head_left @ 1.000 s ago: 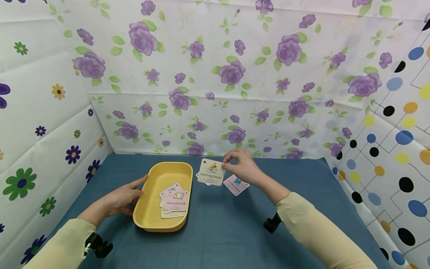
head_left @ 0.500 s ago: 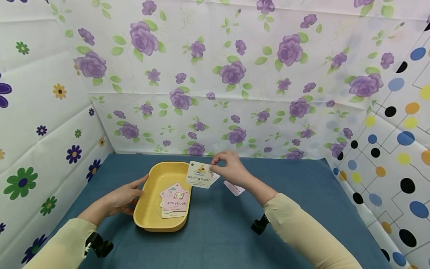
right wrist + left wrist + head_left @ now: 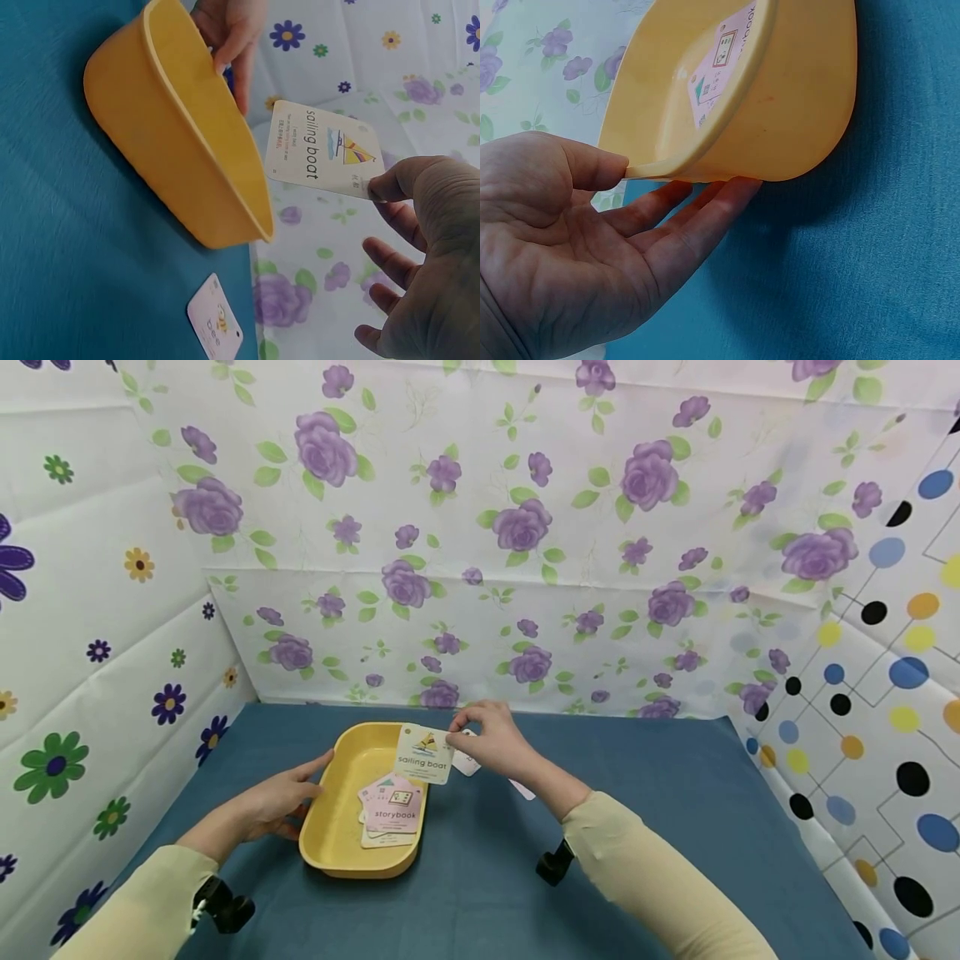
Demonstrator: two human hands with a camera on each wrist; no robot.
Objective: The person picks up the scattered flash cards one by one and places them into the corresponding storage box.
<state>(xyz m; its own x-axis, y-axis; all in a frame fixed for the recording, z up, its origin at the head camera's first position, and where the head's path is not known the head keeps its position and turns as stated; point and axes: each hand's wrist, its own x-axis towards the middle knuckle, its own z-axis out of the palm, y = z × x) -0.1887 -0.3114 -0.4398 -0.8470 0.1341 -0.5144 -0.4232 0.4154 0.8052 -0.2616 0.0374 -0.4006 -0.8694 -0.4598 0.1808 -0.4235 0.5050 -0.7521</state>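
While L hand (image 3: 273,802) grips tray (image 3: 333,827) & R hand (image 3: 492,741) pinches boat card (image 3: 422,755), bee card (image 3: 216,322) legible only R-wrist cam.

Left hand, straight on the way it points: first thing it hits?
The yellow tray, at once: the left hand has its thumb at the rim, and its fingertips appear to touch the outer side, so no free gap shows ahead.

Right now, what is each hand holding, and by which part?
The right hand pinches the sailing boat card by its top right corner; the left hand holds the yellow tray by its left rim.
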